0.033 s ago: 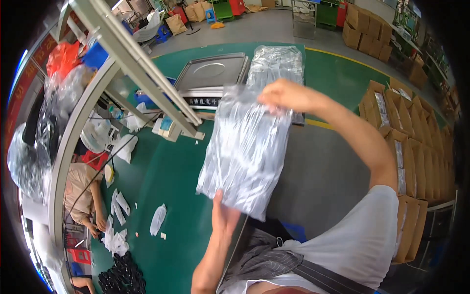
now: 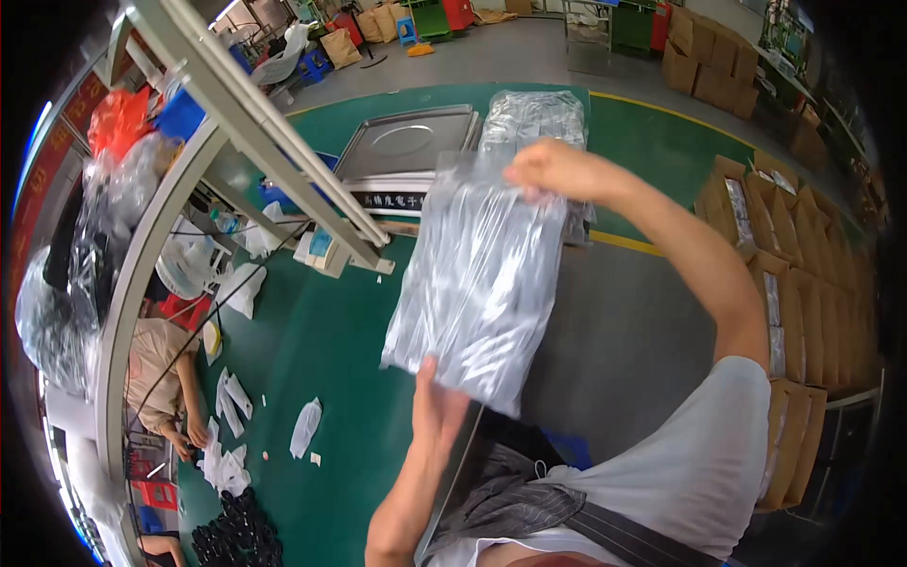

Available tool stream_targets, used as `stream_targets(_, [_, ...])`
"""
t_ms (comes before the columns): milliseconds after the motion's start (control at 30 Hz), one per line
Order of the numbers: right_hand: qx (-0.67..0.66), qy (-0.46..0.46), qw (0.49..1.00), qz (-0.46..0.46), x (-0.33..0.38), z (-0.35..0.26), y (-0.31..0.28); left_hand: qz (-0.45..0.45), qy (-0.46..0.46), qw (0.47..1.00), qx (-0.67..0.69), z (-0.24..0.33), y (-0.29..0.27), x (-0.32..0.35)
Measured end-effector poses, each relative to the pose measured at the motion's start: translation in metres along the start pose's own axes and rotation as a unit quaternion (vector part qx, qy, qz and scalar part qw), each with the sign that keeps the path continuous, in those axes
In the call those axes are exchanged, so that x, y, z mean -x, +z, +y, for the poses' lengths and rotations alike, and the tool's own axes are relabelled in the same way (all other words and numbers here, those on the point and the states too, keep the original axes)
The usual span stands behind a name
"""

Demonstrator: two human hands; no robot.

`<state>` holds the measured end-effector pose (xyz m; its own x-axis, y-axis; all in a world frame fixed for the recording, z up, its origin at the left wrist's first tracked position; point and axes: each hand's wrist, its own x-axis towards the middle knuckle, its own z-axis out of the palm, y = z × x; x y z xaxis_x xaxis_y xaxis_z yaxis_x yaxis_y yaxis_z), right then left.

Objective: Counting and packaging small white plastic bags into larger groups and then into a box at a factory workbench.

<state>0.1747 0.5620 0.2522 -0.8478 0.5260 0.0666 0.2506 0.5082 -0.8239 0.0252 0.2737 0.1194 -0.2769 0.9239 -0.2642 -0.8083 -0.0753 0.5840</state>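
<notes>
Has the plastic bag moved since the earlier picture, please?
No. The plastic bag sits the same against the metal tray, with the right hand at its top and the left hand below.

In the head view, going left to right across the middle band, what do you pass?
Seated co-worker's arm → small clear bag lying on the green table → left hand → large clear plastic bag held up → right hand → row of cardboard boxes.

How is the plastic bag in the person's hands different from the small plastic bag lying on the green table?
The held bag is large, full of dark contents and lifted off the table between the left hand and right hand. The small bag looks flat and pale, and it lies untouched on the green table. Both are clear plastic.
</notes>
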Motion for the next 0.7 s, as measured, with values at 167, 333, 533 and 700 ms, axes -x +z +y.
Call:
stream_targets(167, [0.232, -0.04, 0.95, 0.203, -0.062, 0.034, -0.098, -0.037, 0.014, 0.999, -0.025, 0.003, 0.086, -0.085])
stream_targets(333, [0.327, -0.01, 0.869, 0.37, -0.131, 0.052, -0.178, -0.085, 0.042, 0.994, -0.056, 0.01, 0.163, -0.154])
stream_targets(533, [0.366, 0.043, 0.84, 0.398, -0.156, 0.119, -0.206, -0.081, 0.029, 0.993, -0.074, -0.02, 0.164, -0.223])
stream_targets(700, [0.226, 0.13, 0.865, 0.428, -0.151, 0.192, -0.177, -0.142, -0.039, 0.936, -0.321, 0.011, 0.129, -0.219])
